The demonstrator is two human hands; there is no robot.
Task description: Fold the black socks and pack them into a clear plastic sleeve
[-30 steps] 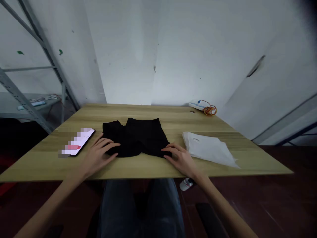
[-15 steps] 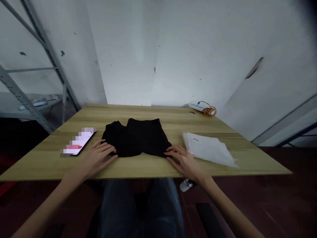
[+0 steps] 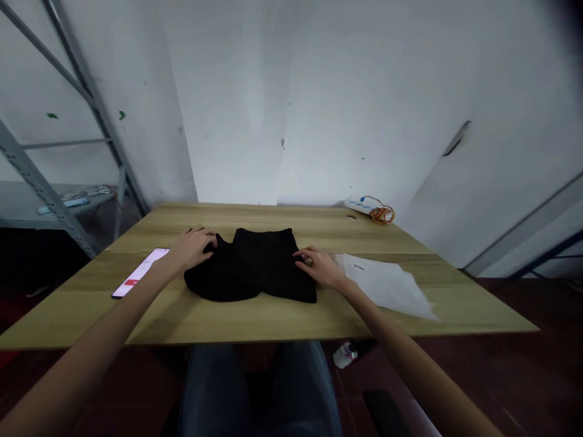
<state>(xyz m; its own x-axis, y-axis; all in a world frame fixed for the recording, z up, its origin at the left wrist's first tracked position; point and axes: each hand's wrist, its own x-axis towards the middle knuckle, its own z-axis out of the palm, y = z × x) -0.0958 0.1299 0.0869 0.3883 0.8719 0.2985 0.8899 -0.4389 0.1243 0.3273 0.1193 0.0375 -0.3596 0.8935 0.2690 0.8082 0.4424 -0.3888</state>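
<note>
Black shorts (image 3: 259, 264) lie spread on the wooden table in front of me, waistband away from me and a small notch between the legs at the near edge. The left side bulges out in a rounded fold. My left hand (image 3: 195, 247) is at the upper left edge of the shorts, its bent fingers and thumb apart over the cloth. At the right edge, my right hand (image 3: 320, 267) has its fingers loosely spread, their tips at the fabric. Neither hand visibly pinches the cloth.
A phone with a lit screen (image 3: 141, 273) lies left, partly behind my left forearm. White translucent bags (image 3: 387, 282) lie right of the shorts. A power strip (image 3: 359, 207) with coiled orange cable (image 3: 381, 215) sits at the back right. Below the table stands a white container (image 3: 345, 355).
Both hands have moved from the lower corners of the shorts up along their sides, away from me. The right leg's lower corner now lies uncovered. The view has tilted slightly upward.
</note>
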